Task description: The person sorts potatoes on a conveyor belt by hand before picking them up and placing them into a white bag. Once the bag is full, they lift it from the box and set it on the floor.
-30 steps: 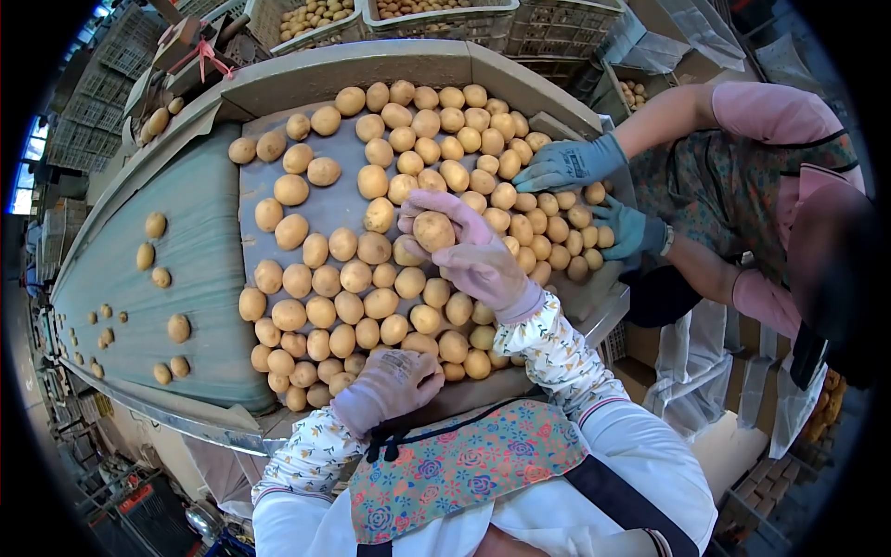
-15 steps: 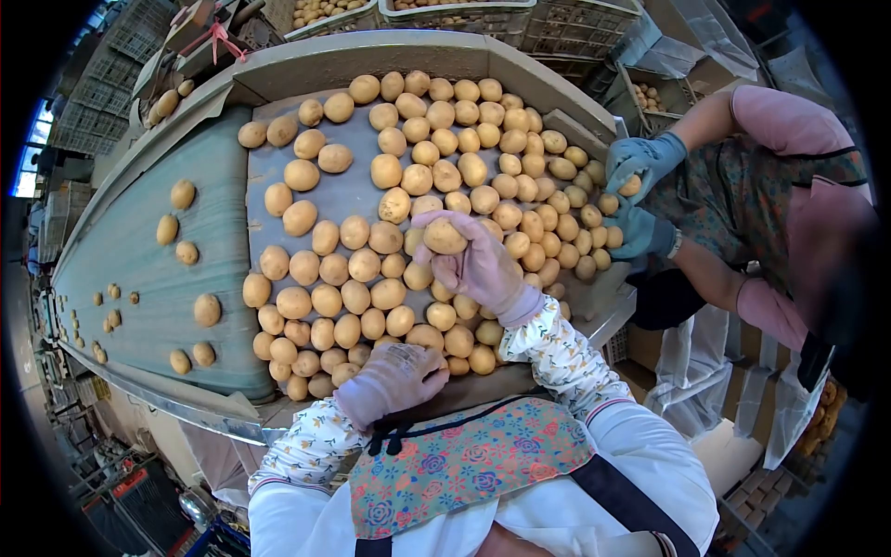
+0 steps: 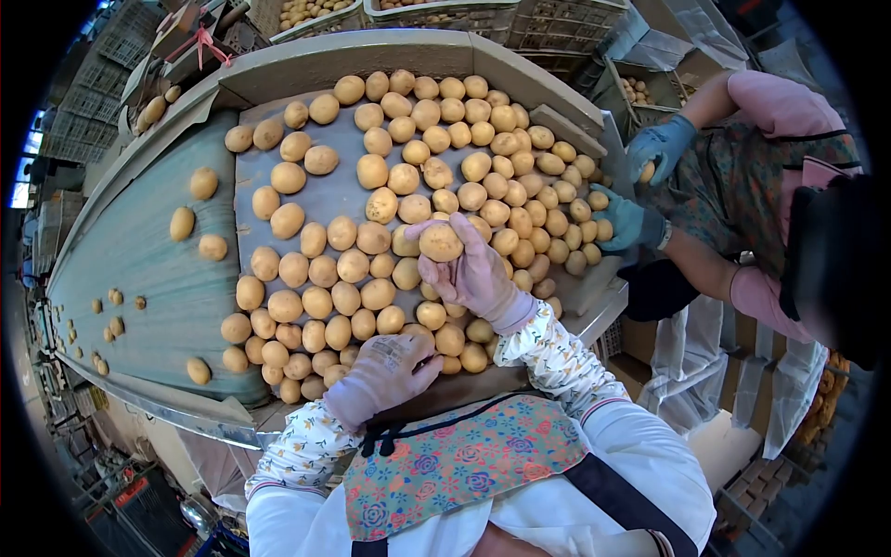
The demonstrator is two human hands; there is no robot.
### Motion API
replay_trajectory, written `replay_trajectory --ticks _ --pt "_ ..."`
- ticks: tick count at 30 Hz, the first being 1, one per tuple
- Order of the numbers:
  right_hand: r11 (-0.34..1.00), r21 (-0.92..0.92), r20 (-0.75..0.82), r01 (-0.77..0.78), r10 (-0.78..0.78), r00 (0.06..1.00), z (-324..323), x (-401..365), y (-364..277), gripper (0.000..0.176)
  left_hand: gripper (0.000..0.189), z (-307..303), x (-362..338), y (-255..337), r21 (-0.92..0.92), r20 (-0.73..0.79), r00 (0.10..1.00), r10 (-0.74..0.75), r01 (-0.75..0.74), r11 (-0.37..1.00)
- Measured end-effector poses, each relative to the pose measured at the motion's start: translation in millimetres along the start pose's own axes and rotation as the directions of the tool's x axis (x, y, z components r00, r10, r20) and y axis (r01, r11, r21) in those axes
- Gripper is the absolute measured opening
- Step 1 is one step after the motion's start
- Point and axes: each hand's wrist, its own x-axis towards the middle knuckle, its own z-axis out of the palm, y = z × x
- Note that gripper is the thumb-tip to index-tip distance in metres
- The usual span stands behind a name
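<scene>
A tan potato [image 3: 440,242] is held up in my right hand [image 3: 478,278], thumb and fingers wrapped around its sides. This hand wears a pale glove and hovers over the middle of the spread of potatoes [image 3: 322,304]. My left hand [image 3: 383,371], also gloved, lies low at the near edge of the grey sorting surface [image 3: 348,190], beside the closest potatoes. Its fingers are loosely bent with the thumb apart, and no potato shows between them. Part of that hand's underside is hidden.
A green conveyor belt [image 3: 139,251] with scattered potatoes adjoins the surface on the left. At right, a co-worker's blue-gloved hands [image 3: 661,148] are by the pile, one holding a potato. A raised wall [image 3: 371,56] bounds the far side; crates [image 3: 445,17] of potatoes stand behind it.
Potatoes on the green belt have shifted toward the grey surface, one reaching its edge. The co-worker's upper hand has drawn back from the pile with a potato. My right hand still holds its potato.
</scene>
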Motion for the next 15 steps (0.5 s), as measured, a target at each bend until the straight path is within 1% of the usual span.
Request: replay_trajectory --ticks 3,6,9,10,12,13,14,15 --pt "0.957 -0.257 0.043 0.132 -0.125 0.991 -5.0 1.2 6.4 0.068 0.026 -0.4 0.6 0.1 -0.002 0.009 1.0 -0.007 0.007 1.0" --pt "0.992 -0.103 0.022 0.079 -0.077 0.997 1.5 -0.5 0.9 0.059 0.027 -2.7 0.4 2.1 -0.013 0.014 1.0 -0.016 0.016 1.0" --pt "0.984 -0.154 0.04 0.09 -0.084 0.996 3.7 -4.8 -0.8 0.054 0.028 -5.9 2.8 3.1 -0.083 0.05 0.997 -0.058 0.062 0.995" --pt "0.973 -0.222 0.013 0.063 -0.061 0.998 8.9 -7.6 -2.9 0.051 0.03 -8.6 4.0 6.6 -0.237 0.041 0.992 -0.121 0.128 0.963" --pt "0.937 -0.35 -0.041 0.003 -0.018 0.999 26.4 -13.6 -5.3 0.046 0.035 -15.0 5.8 14.5 -0.523 0.052 0.967 -0.249 0.239 0.818" --pt "0.882 -0.462 0.031 0.09 -0.085 0.996 25.6 -15.9 4.3 0.043 0.036 -12.3 5.6 7.2 -0.726 0.08 0.947 -0.312 0.269 0.633" --pt "0.799 -0.567 0.129 0.199 -0.153 0.98 26.7 -18.0 15.8 0.046 0.038 -7.6 4.4 -5.5 -0.875 0.123 0.924 -0.363 0.274 0.4" --pt "0.694 -0.65 0.233 0.309 -0.205 0.951 27.8 -20.0 27.8 0.049 0.04 -4.6 4.7 -13.0 -0.958 0.179 0.899 -0.399 0.252 0.138"
